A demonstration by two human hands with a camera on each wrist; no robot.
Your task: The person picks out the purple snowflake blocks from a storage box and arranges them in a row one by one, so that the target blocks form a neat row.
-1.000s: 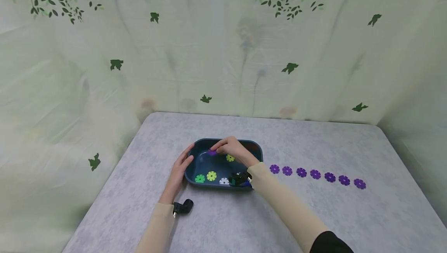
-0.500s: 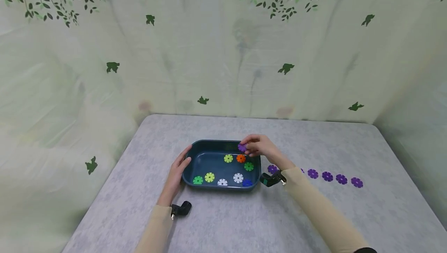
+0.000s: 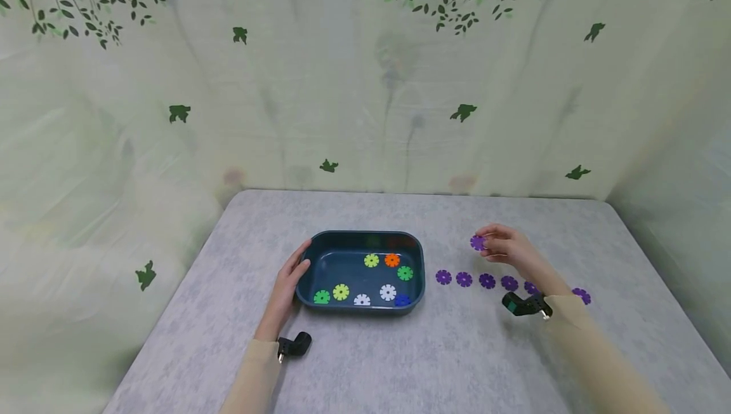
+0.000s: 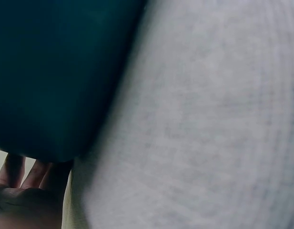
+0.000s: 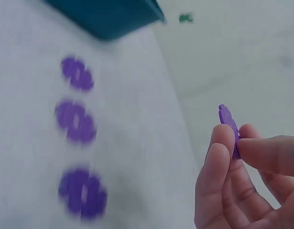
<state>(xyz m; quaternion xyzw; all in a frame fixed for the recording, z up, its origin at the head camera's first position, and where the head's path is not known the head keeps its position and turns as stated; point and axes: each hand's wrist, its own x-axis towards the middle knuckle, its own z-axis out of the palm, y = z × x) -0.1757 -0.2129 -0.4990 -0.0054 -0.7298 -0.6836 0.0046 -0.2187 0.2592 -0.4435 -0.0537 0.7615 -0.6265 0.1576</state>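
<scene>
My right hand [image 3: 511, 252] pinches a purple flower-shaped disc [image 3: 478, 243] between thumb and fingers, raised beyond a row of similar purple discs [image 3: 487, 281]. In the right wrist view the pinched disc [image 5: 228, 124] appears nearly edge-on. My left hand [image 3: 288, 284] rests against the left end of a dark blue tray [image 3: 360, 310], fingers extended along it and fingertips at the rim. In the left wrist view, the tray wall [image 4: 56, 81] partly covers those fingers [image 4: 35, 176]. Inside the tray are several discs, including an orange one [image 3: 392, 260] and a white one [image 3: 388, 292].
The purple row runs rightward from beside the tray; the right wrist and forearm hide part of it. All stands on a grey mottled table [image 3: 365, 363]. A pale curtain [image 3: 365, 84] with leaf prints hangs behind the table's far edge.
My right hand has lifted the purple disc from the tray's far side and carried it right, beyond the row on the table. The left hand stays at the tray.
</scene>
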